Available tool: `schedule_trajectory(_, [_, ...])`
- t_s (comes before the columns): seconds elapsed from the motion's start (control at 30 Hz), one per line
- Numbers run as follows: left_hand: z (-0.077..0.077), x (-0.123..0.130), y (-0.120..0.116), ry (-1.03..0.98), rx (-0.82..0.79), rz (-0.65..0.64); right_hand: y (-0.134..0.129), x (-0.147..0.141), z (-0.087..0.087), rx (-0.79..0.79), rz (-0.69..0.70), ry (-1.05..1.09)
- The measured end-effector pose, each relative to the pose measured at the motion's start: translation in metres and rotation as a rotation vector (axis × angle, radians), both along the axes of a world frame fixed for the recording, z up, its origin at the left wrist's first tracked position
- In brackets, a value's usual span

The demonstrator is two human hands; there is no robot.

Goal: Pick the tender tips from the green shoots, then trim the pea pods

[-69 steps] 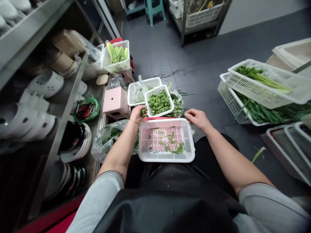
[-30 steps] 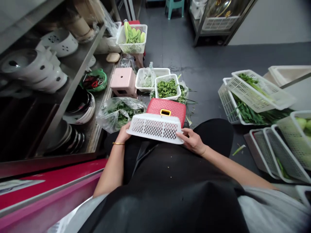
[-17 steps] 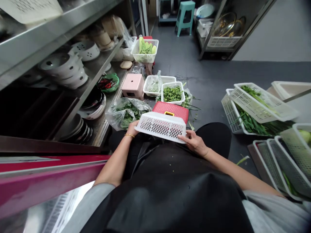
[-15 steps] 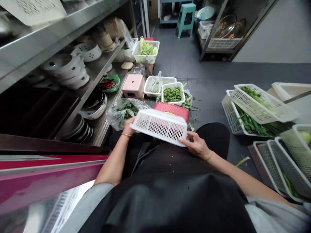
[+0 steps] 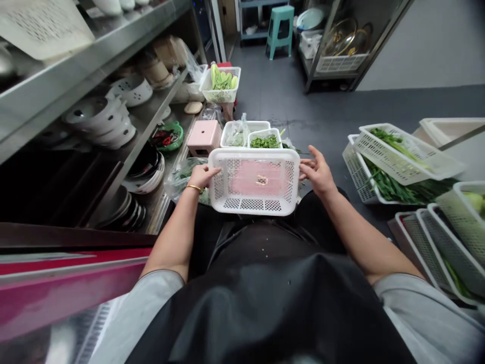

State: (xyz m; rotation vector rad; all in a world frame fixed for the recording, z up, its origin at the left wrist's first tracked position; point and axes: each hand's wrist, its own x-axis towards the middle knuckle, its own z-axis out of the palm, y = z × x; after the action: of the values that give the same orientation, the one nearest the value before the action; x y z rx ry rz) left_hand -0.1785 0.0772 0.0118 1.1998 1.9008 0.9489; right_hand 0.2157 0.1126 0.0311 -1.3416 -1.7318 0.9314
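Note:
A white perforated plastic basket [image 5: 254, 206] is held in front of my lap, its open side facing up towards me. Nothing lies in it; a pink-red surface with a yellow handle shows through its mesh bottom. My left hand [image 5: 201, 176], with a yellow bracelet on the wrist, grips the left rim, thumb over the edge. At the right rim, my right hand [image 5: 319, 174] pinches the edge with thumb and some fingers, while the index finger sticks out. Just beyond the basket stands a smaller white basket of chopped greens [image 5: 264, 141].
On the left are metal shelves [image 5: 151, 117] with stacked pots and bowls. A pink stool [image 5: 204, 135] and a bag of greens [image 5: 182, 174] stand close by. White baskets of leafy vegetables [image 5: 403, 154] sit on the right. A teal stool [image 5: 279, 31] is far back.
The basket has turned from upside down and tilted to open side up, and now hides the red surface beyond. My right hand has risen to its right rim.

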Motion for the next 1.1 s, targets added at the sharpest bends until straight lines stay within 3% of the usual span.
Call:
schedule_trajectory(0.07, [-0.009,0.006,0.017,-0.072,-0.057,0.042,0.025,0.0,-0.006,-0.036,-0.037,0.062])
schedule_trajectory(0.17, [-0.044,0.023,0.032,-0.119,-0.148,0.038,0.041,0.01,-0.036,-0.048,-0.085,0.055])
schedule_trajectory(0.27, [-0.079,0.039,0.041,-0.11,-0.213,0.012,0.041,0.03,-0.069,-0.255,-0.093,-0.027])
schedule_trajectory(0.33, [-0.091,0.043,0.051,-0.097,-0.222,-0.006,0.045,0.045,-0.083,-0.38,-0.103,-0.04])
schedule_trajectory(0.47, [-0.092,0.033,0.082,-0.069,-0.206,-0.068,0.084,0.059,-0.086,-0.399,-0.153,-0.064])
schedule_trajectory(0.6, [-0.09,0.018,0.115,-0.015,-0.206,-0.124,0.166,0.038,-0.089,-0.474,-0.205,-0.169])
schedule_trajectory(0.77, [-0.097,0.021,0.137,0.107,-0.194,-0.188,0.253,-0.021,-0.136,-0.64,-0.195,-0.237])
schedule_trajectory(0.93, [-0.096,0.032,0.143,0.2,-0.188,-0.308,0.272,-0.05,-0.187,-0.823,-0.228,-0.187])
schedule_trajectory(1.03, [-0.093,0.034,0.148,0.216,-0.219,-0.332,0.273,-0.051,-0.197,-0.853,-0.263,-0.092])
schedule_trajectory(1.1, [-0.092,0.035,0.151,0.24,-0.23,-0.338,0.277,-0.048,-0.191,-0.845,-0.291,-0.032])
